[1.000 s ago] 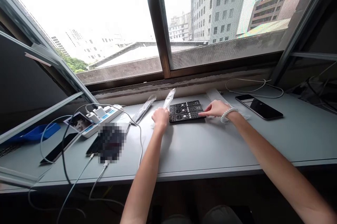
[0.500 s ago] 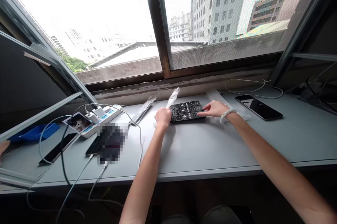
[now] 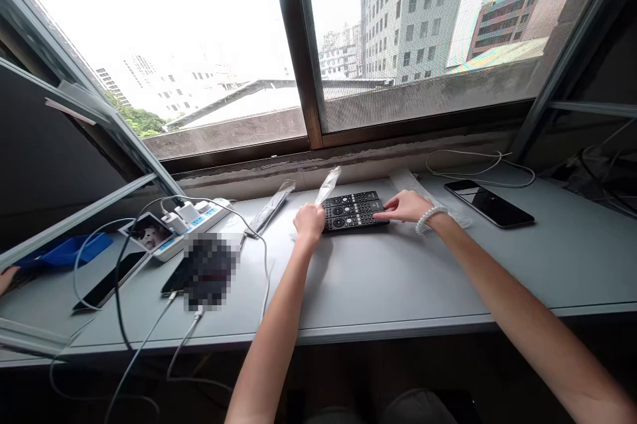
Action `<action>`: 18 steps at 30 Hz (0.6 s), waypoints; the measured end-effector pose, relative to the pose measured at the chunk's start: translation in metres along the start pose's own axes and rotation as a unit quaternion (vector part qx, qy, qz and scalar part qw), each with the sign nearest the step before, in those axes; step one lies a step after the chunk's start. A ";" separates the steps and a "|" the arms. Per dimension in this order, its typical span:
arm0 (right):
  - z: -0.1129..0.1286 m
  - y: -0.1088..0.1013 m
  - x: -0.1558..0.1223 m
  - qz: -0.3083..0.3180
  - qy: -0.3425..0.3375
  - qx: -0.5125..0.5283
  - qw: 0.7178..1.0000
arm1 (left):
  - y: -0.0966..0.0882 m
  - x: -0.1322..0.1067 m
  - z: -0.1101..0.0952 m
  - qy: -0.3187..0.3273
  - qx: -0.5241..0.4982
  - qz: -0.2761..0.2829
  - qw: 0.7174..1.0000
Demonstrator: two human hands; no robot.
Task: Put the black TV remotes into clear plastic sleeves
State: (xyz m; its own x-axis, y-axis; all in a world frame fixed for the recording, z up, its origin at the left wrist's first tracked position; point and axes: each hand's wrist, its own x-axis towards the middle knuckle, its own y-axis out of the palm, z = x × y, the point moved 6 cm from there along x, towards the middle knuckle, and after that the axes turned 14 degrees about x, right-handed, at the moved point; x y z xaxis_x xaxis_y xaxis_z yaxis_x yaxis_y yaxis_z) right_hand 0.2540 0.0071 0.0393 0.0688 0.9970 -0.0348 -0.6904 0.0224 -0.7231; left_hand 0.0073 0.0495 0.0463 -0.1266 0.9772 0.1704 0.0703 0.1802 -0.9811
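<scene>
Three black remote controls (image 3: 348, 209) lie side by side on the grey desk, their buttons facing up. My left hand (image 3: 309, 219) is closed at their left end, around a clear plastic sleeve (image 3: 328, 185) that sticks up above the fist. My right hand (image 3: 405, 206), with a beaded bracelet on the wrist, grips the right end of the nearest remote between thumb and fingers. The fingertips behind the remotes are partly hidden. Behind my right wrist lies another clear plastic sleeve (image 3: 408, 182). Left of my left hand is a wrapped remote (image 3: 271, 208) in clear plastic.
A black phone (image 3: 490, 202) lies on the right, near a white cable (image 3: 478, 178). On the left are a power strip (image 3: 194, 231) with chargers, a partly blurred dark device (image 3: 174, 275), another phone (image 3: 109, 281), loose cables and a blue tray (image 3: 74, 250). Another person's hand (image 3: 6, 278) shows at the left edge.
My hands and the remotes have barely moved. At the left edge, the other person's hand has shifted slightly.
</scene>
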 end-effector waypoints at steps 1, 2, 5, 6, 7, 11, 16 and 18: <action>-0.001 0.001 0.000 0.007 -0.001 -0.003 1.000 | 0.000 0.000 0.000 -0.002 0.001 -0.001 1.000; -0.001 0.002 0.000 0.017 -0.001 -0.007 1.000 | 0.000 0.000 0.001 -0.005 0.004 -0.003 1.000; -0.003 0.003 -0.001 0.041 0.006 -0.011 0.999 | -0.003 0.000 0.003 -0.014 0.026 -0.014 0.999; -0.003 0.002 -0.001 0.046 0.011 -0.004 0.999 | -0.005 0.000 0.004 -0.018 0.035 -0.018 0.999; -0.004 0.002 -0.002 0.049 0.016 0.004 0.999 | -0.006 -0.001 0.005 -0.022 0.044 -0.020 0.999; -0.004 0.002 -0.003 0.072 0.023 0.031 0.997 | -0.010 -0.002 0.007 -0.033 0.066 -0.017 0.997; -0.006 0.005 -0.002 0.100 0.020 0.037 0.994 | -0.009 -0.003 0.006 -0.028 0.060 -0.004 0.998; -0.006 0.006 -0.002 0.102 0.017 0.035 0.994 | -0.008 -0.002 0.006 -0.029 0.056 -0.001 0.998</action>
State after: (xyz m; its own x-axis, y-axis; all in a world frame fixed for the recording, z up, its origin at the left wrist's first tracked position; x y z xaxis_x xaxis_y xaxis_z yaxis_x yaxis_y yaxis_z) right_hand 0.2544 0.0052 0.0311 -0.0549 0.9781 -0.2007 -0.7401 -0.1747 -0.6494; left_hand 0.0016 0.0450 0.0534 -0.1837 0.9682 0.1699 -0.0404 0.1653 -0.9854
